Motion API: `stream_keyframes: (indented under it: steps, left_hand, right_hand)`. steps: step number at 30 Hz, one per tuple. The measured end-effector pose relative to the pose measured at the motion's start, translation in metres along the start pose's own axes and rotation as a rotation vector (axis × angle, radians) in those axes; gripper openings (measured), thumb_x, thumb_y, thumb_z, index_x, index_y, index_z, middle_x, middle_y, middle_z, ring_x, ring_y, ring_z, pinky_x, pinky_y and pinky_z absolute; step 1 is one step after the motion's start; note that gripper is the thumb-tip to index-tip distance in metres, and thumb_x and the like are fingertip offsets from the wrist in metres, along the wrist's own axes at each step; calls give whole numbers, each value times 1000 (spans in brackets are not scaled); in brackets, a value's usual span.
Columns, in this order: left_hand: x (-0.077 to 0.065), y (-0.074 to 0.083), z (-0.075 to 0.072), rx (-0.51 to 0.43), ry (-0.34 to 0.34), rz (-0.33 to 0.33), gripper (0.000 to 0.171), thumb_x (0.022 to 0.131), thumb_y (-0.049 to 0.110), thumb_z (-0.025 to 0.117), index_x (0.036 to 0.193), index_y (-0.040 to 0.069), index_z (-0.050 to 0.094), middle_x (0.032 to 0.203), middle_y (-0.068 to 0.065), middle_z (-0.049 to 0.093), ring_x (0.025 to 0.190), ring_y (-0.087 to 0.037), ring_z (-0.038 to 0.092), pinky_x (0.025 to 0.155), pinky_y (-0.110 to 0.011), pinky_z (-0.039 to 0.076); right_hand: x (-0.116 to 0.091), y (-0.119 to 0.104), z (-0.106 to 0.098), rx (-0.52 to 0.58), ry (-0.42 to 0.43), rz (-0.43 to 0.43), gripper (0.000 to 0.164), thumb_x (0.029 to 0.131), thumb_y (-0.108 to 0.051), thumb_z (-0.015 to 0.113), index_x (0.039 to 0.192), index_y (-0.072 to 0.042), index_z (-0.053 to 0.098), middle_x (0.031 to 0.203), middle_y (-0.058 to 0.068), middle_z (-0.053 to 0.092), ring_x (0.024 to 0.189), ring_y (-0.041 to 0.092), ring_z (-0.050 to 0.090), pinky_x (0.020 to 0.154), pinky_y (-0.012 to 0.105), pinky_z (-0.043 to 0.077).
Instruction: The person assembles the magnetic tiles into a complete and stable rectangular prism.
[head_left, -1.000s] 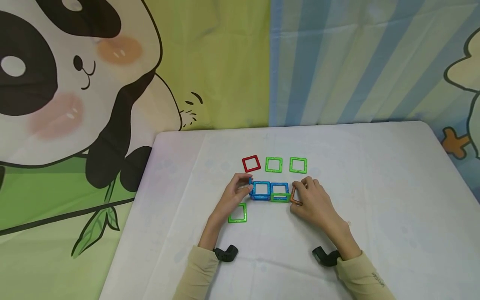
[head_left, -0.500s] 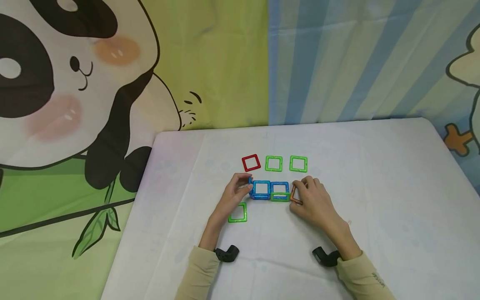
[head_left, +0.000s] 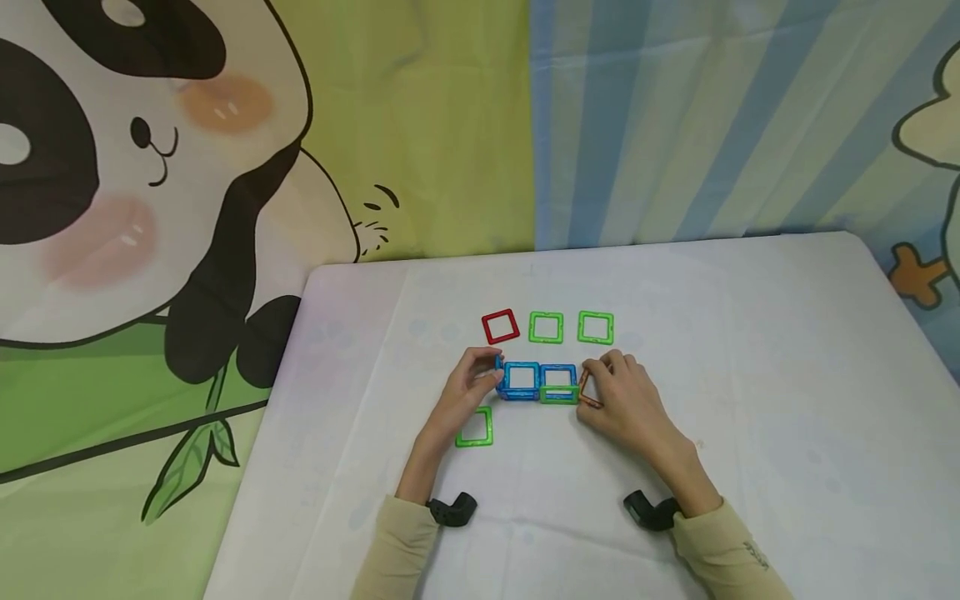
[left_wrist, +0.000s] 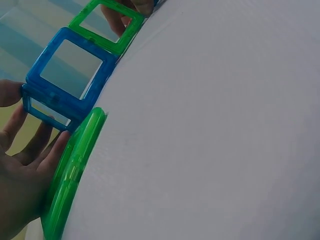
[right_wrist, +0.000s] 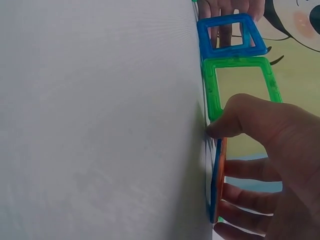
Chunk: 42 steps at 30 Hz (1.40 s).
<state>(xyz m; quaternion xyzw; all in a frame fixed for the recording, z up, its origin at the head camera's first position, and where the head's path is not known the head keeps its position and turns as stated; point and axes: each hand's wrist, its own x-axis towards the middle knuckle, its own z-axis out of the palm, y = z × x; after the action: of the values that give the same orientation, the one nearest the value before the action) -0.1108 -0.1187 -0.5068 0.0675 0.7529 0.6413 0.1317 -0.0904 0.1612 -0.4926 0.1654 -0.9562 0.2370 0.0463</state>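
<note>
Square-framed magnetic tiles are joined in a row at mid-table. In the left wrist view a blue tile [left_wrist: 87, 47] stands upright as the front wall, with a blue side tile [left_wrist: 55, 102] at its left end. My left hand [head_left: 463, 392] pinches that side tile between thumb and fingers. A green tile [head_left: 559, 401] stands upright beside the blue front wall. At the row's right end my right hand [head_left: 626, 404] grips an orange tile [head_left: 592, 403], thumb near the green tile's corner. Seen edge-on in the right wrist view, the orange tile [right_wrist: 221, 175] has a blue edge along it.
Behind the row lie a red tile [head_left: 501, 338] and two green tiles, one in the middle [head_left: 546, 340] and one at right [head_left: 596, 340]. Another green tile [head_left: 474, 443] lies flat by the left wrist. The white-covered table [head_left: 750, 375] meets a printed curtain [head_left: 457, 125].
</note>
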Motion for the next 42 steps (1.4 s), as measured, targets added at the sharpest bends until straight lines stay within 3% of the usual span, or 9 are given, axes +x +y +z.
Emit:
stream_keyframes:
  steps: [16,22,29,37,42]
  left_hand:
    - [-1,1,0,19,-13,3,37,105,21,58,142,20,51,147,-4,56,140,-22,50,116,-47,44]
    - [-1,0,0,25,-11,8,38,105,24,59,141,20,51,147,-4,55,140,-22,50,117,-49,42]
    - [-1,-1,-1,45,-4,6,39,104,27,60,142,21,51,149,-5,54,142,-23,49,118,-50,41]
    - [-1,0,0,37,-7,15,39,104,25,60,142,21,51,149,-6,54,141,-22,50,117,-48,43]
    - [-1,2,0,33,-4,15,39,104,24,60,142,19,52,148,-7,55,141,-23,50,117,-49,42]
  right_hand:
    - [0,-1,-5,121,-29,19,55,77,-9,74,131,-3,65,122,15,58,101,29,53,72,40,50]
    - [1,3,-5,195,1,-10,55,79,-6,76,132,-1,64,121,14,60,96,24,52,73,37,48]
    - [2,7,-5,270,33,-41,55,79,-3,80,132,-1,63,122,13,61,108,26,58,88,45,54]
    - [2,4,-7,196,-35,-25,52,81,-8,79,131,-4,66,120,13,59,97,25,50,75,38,46]
    - [1,4,-7,114,-58,-31,50,78,-11,81,127,-8,69,116,14,58,98,27,49,76,39,47]
